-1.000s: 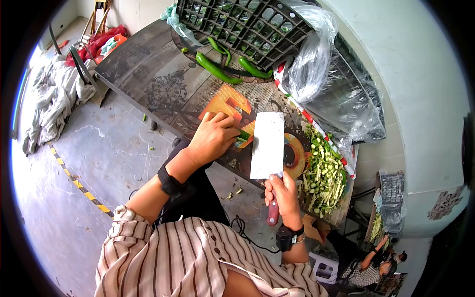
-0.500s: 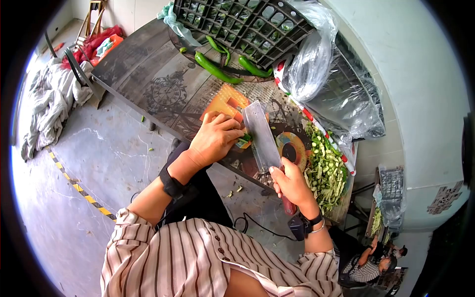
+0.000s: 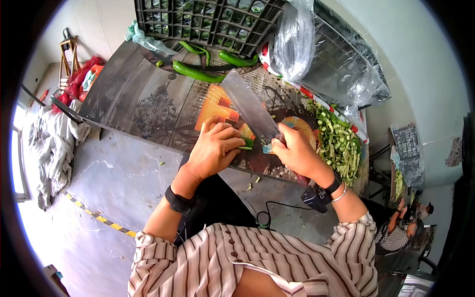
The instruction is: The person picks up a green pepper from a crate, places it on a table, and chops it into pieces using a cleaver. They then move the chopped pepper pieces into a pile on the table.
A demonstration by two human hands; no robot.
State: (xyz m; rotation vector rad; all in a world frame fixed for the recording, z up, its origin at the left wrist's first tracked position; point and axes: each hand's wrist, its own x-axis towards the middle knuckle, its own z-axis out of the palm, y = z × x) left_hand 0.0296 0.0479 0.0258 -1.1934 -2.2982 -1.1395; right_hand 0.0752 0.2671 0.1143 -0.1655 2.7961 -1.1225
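Note:
My left hand (image 3: 213, 149) is closed, fingers bent around a piece of green pepper (image 3: 247, 143) near the table's front edge. The pepper's cut end shows past the fingertips. My right hand (image 3: 300, 152) grips the handle of a cleaver (image 3: 251, 108), whose broad blade slants up and left over the table, apart from the pepper piece. Sliced green pepper (image 3: 339, 147) lies heaped to the right of my right hand. Beyond the blade rest several whole green peppers, including a long one (image 3: 197, 73).
A black plastic crate (image 3: 208, 27) with greens stands at the table's back. Clear plastic bags (image 3: 294, 47) lie at the back right. The patterned wooden table (image 3: 123, 91) has its edge close to my body. People (image 3: 396, 232) sit at the far lower right.
The view has shifted, and the cleaver's blade now leans further left, away from the pepper piece. My left hand keeps its hold on the pepper.

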